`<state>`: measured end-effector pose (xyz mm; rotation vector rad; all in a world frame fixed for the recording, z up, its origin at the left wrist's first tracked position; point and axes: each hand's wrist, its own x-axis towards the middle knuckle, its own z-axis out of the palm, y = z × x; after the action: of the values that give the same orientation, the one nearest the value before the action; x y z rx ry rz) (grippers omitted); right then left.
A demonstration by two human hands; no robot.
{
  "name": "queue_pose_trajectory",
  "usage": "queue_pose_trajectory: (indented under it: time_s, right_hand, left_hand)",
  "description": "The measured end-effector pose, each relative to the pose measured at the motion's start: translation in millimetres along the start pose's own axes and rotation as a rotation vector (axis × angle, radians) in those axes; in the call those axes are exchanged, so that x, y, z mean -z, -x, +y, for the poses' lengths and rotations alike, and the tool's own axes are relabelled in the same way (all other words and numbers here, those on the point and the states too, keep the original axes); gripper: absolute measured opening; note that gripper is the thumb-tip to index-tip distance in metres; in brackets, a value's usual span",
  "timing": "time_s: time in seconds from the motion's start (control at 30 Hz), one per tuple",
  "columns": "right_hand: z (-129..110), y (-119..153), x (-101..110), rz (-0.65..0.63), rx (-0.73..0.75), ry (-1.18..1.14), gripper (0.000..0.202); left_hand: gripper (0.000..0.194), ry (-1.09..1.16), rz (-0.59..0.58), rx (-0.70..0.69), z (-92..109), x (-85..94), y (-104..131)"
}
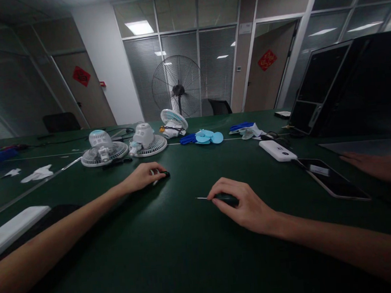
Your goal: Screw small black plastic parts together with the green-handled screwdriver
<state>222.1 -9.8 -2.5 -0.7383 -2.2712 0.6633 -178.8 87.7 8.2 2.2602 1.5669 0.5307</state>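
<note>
My right hand point(245, 203) is closed around the dark handle of a screwdriver point(227, 199). Its thin metal shaft points left, low over the green table point(177, 256). Farther forward and to the left, my left hand point(144, 177) pinches a small dark object point(165, 173) with a touch of green at its end; the fingers hide most of it. Beyond that hand lie two white fan heads, a left one point(104, 153) and a right one point(149, 143), both face down. Light blue fan blades point(208, 137) rest on a blue glove point(188, 139) past the middle of the table.
A third small fan point(173, 121) is tilted at the back. White-and-blue gloves point(246, 130), a white power bank point(277, 151) and a phone point(331, 178) are on the right, near another person's hand point(376, 166). A white box-like object point(15, 228) sits at left.
</note>
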Motion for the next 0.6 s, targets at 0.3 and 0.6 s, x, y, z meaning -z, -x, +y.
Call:
queue_pose_trajectory:
  time_s: [0.3,0.6]
  right_hand:
    - [-4,2,1,-0.017,0.045,0.030,0.013]
    - [-5,3,3,0.013,0.021,0.035,0.015]
  left_hand:
    - [0.023,0.251,-0.167,-0.303,122,-70.8,52]
    - [0.021,0.265,-0.168,-0.309,129,-71.1,59]
